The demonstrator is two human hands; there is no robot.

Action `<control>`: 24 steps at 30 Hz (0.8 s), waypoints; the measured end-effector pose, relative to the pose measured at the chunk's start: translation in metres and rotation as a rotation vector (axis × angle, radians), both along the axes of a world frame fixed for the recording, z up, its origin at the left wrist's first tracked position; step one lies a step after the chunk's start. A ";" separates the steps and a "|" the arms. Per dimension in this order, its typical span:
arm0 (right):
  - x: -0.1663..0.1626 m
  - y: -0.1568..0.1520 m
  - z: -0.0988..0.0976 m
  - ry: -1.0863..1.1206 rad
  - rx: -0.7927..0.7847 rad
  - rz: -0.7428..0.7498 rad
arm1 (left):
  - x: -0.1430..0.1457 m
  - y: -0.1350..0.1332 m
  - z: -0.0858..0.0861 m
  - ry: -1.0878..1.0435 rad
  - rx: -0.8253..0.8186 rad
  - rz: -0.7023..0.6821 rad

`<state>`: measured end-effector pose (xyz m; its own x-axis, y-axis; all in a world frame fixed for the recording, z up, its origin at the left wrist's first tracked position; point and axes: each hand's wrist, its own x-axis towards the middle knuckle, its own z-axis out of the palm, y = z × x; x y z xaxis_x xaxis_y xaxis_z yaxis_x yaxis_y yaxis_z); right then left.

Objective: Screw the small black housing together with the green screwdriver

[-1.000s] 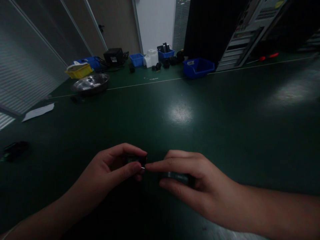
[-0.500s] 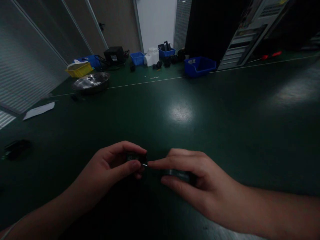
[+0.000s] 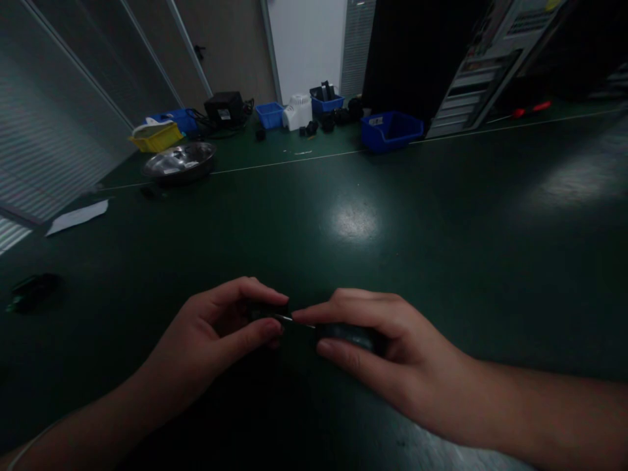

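My left hand (image 3: 230,327) is closed around a small black part (image 3: 260,309), pinched between thumb and fingers; much of it is hidden and its kind is unclear in the dim light. To its right, my right hand (image 3: 377,340) grips a screwdriver by its dark, thick handle (image 3: 346,333). The thin metal shaft (image 3: 304,324) points left, and its end meets the black part or lies just in front of it. My right index finger stretches along the shaft. Both hands are low over the green tabletop (image 3: 275,229).
At the far left stand a metal bowl (image 3: 179,163) and a yellow basket (image 3: 157,137). Along the back are a black box (image 3: 224,108), a white device (image 3: 297,112) and a blue bin (image 3: 392,133). A dark object (image 3: 32,291) and a paper sheet (image 3: 78,216) lie left.
The screwdriver has turned in my right hand, so more of its shaft and handle now shows. My right index finger has lifted slightly. My left hand has barely moved.
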<state>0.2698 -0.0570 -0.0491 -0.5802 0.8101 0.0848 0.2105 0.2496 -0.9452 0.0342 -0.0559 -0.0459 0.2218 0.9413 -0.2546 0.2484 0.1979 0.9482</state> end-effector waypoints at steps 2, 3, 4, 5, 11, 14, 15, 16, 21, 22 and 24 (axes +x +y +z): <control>0.001 -0.001 0.000 -0.006 0.000 0.011 | 0.001 0.000 0.001 0.026 0.040 -0.012; 0.002 -0.001 0.001 -0.009 0.001 0.013 | 0.002 -0.001 0.002 0.044 0.060 -0.020; 0.002 -0.001 0.001 -0.009 0.001 0.016 | 0.002 -0.001 0.003 0.063 0.081 -0.028; 0.002 0.000 0.001 -0.006 0.004 0.016 | 0.002 -0.001 0.003 0.078 0.105 -0.039; 0.003 0.002 0.003 -0.009 0.021 0.019 | 0.004 0.000 0.005 0.054 0.162 -0.066; 0.003 0.001 0.003 -0.003 0.019 0.030 | 0.003 0.001 0.005 -0.006 0.064 -0.049; 0.004 0.000 0.003 -0.005 0.021 0.032 | 0.003 0.001 0.004 -0.027 0.022 -0.047; 0.004 -0.001 0.003 -0.004 0.023 0.032 | 0.002 0.001 0.004 -0.048 -0.012 -0.048; 0.005 -0.004 0.004 -0.001 0.017 0.038 | 0.000 0.001 0.001 -0.141 -0.112 -0.041; 0.005 -0.004 0.004 -0.005 0.018 0.039 | 0.000 0.001 0.000 -0.161 -0.130 -0.038; 0.004 -0.003 0.003 -0.003 0.028 0.030 | -0.001 0.002 -0.001 -0.200 -0.170 -0.033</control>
